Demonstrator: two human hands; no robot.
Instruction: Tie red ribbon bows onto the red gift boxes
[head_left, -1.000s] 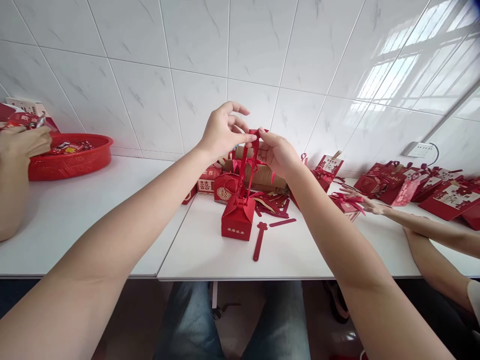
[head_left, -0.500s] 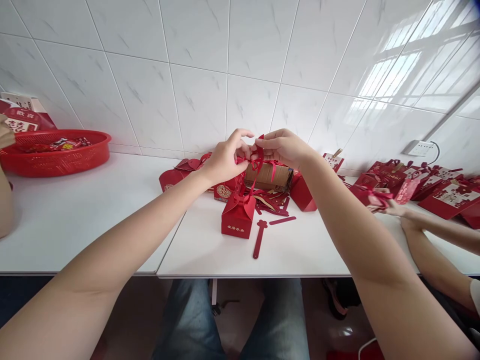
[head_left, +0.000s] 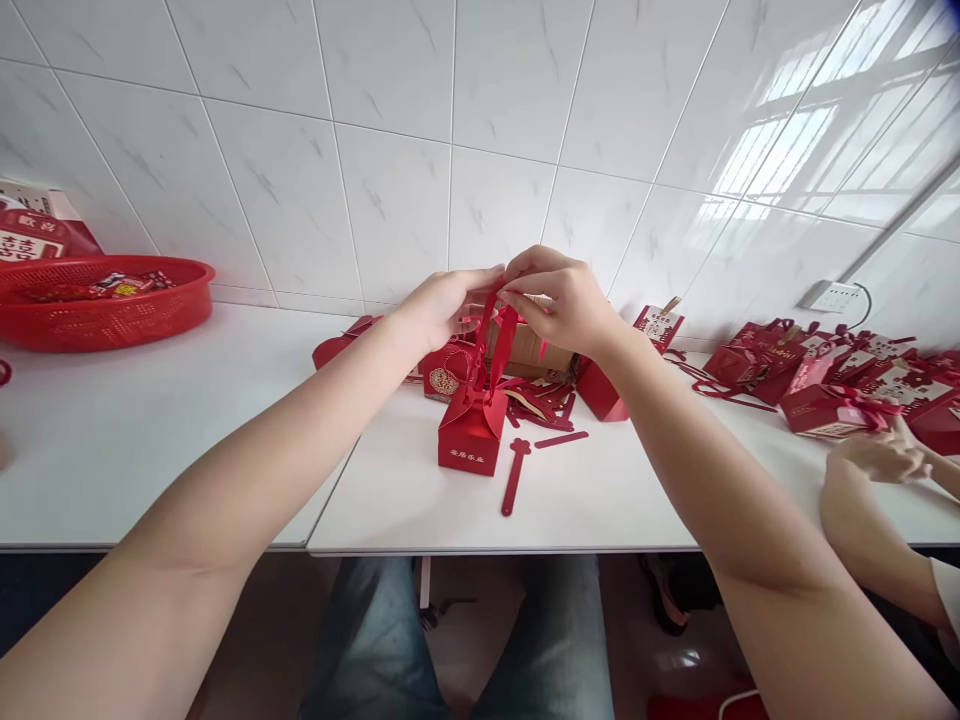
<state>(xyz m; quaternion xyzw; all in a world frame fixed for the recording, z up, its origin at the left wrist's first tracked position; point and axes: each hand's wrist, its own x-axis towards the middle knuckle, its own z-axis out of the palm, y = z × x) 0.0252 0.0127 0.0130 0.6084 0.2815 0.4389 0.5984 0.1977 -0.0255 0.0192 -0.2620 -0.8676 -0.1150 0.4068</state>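
A small red gift box [head_left: 471, 440] with gold lettering stands upright on the white table. From its folded top a red ribbon [head_left: 503, 345] runs up to both my hands, which are raised above the box. My left hand [head_left: 448, 303] is closed on the ribbon, its fingertips partly hidden behind it. My right hand [head_left: 553, 295] pinches the ribbon close beside the left fingertips. Just right of the box lie a dark red strip with a flower-shaped end [head_left: 515, 477] and a plain red strip [head_left: 562, 439].
More red boxes [head_left: 448, 372], a cardboard box [head_left: 551, 352] and a heap of red strips [head_left: 541, 402] lie behind. A red plastic basket [head_left: 105, 325] stands at left. At right, another person's hands [head_left: 885, 457] are by a ribboned red box [head_left: 831, 412], near several red bags [head_left: 772, 350].
My hands have drawn the ribbon up into a taller loop above the box, fingertips now together. The other person's ribboned box at right is now set down on the table.
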